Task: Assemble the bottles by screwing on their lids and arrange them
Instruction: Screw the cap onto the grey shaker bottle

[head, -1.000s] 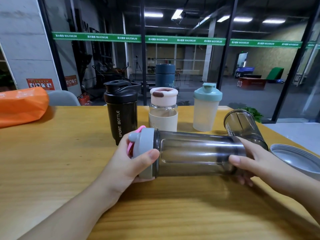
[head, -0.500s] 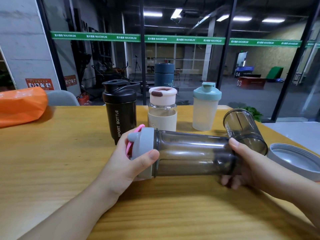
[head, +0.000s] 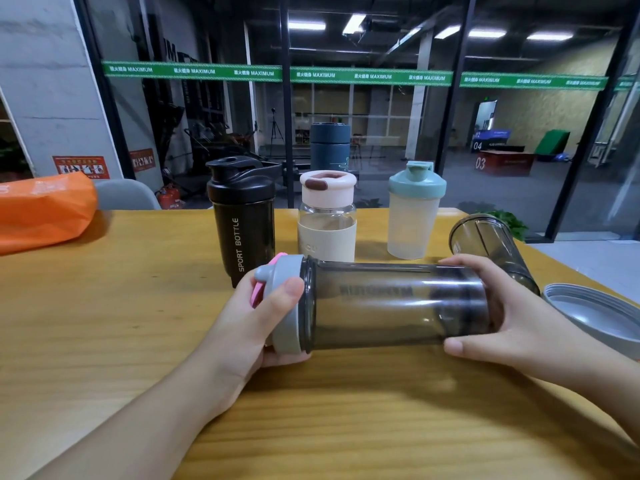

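Head view, only one supplied. Smoky bottle [head: 391, 304] held horizontal just above the desk [head: 104, 323], between both hands. Left hand [head: 252, 323] wrapped round the grey lid [head: 285, 306], thumb over the rim, fingers curled under; pink flip tab [head: 258, 292] pokes out by the knuckles. Right hand [head: 512, 317] grips the base end of the bottle, fingers over the top, thumb along the near side. Both hands closed on their parts.

Beyond the left hand: black bottle [head: 242, 220] w/ lid on, marked SPORT BOTTLE. Beyond the gap between the hands: glass bottle [head: 327, 216] w/ cream sleeve and pink lid; further back a dark blue flask [head: 329, 147]. Beyond the right hand: frosted bottle [head: 415, 209] w/ teal lid. Just behind the right hand: a second smoky bottle [head: 491, 251], lying tilted, no lid. Right of the right hand: loose grey lid [head: 595, 317], inside facing up. Far left of the left hand: orange bag [head: 41, 209].

Assessment: step in hand is tightening the lid. Lid looks seated square, no gap seen at the seam; thread engagement not visible. Recommend: hold the base fixed, turn the lid only, keep axes aligned, stop at firm resistance. Then stand upright w/ the row. One bottle and lid outstanding.
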`<state>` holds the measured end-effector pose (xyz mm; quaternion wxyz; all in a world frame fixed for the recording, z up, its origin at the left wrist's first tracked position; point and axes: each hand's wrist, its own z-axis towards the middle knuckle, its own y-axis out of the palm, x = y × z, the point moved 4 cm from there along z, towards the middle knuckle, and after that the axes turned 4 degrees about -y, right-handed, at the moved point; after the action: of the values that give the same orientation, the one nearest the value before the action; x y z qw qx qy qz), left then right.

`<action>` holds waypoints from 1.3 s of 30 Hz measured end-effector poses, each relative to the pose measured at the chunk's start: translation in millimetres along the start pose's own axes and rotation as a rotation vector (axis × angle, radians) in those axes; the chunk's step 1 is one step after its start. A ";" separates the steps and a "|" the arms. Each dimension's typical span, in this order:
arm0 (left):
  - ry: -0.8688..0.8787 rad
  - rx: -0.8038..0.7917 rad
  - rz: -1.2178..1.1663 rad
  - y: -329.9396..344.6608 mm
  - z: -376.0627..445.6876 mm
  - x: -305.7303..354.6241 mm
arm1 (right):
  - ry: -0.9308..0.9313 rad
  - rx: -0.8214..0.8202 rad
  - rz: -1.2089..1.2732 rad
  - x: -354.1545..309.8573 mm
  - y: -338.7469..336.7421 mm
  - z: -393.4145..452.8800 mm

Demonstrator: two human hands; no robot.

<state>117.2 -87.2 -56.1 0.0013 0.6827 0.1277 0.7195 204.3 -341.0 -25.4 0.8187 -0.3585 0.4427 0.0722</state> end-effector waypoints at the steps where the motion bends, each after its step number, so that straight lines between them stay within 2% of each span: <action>1: 0.004 0.001 0.007 -0.6 0.0 0.8 | 0.003 0.006 -0.015 -0.6 0.4 0.2; 4: 0.025 -0.001 0.010 -1.2 0.8 3.1 | 0.029 0.039 -0.048 -4.0 0.6 0.1; 9: 0.045 -0.012 0.041 -0.7 0.1 5.8 | 0.106 0.006 -0.004 2.9 3.6 1.8; 15: 0.061 -0.025 0.069 1.0 0.8 7.0 | 0.278 -0.119 0.093 18.9 9.9 7.7; 23: 0.073 -0.005 0.083 1.4 -0.3 6.7 | 0.357 -0.105 0.203 31.3 13.8 7.9; 25: 0.068 0.018 0.056 -1.4 0.5 5.9 | 0.307 -0.018 0.219 29.7 10.1 6.6; 28: 0.065 0.047 0.033 -5.0 2.1 4.1 | 0.122 0.009 -0.083 15.1 6.3 0.9; 30: 0.061 0.056 0.031 -5.6 2.7 2.6 | 0.062 0.008 -0.191 6.9 7.8 -0.8; 35: 0.044 0.057 0.024 -6.8 2.0 3.9 | -0.090 0.065 -0.212 0.7 4.1 2.3; 39: 0.043 0.037 0.032 -7.8 0.8 7.1 | -0.075 0.084 -0.206 -3.6 -0.2 -1.1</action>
<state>116.2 -78.2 -50.6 -0.0257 0.6689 0.1302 0.7314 201.6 -341.1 -22.8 0.8521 -0.3645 0.3752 -0.0174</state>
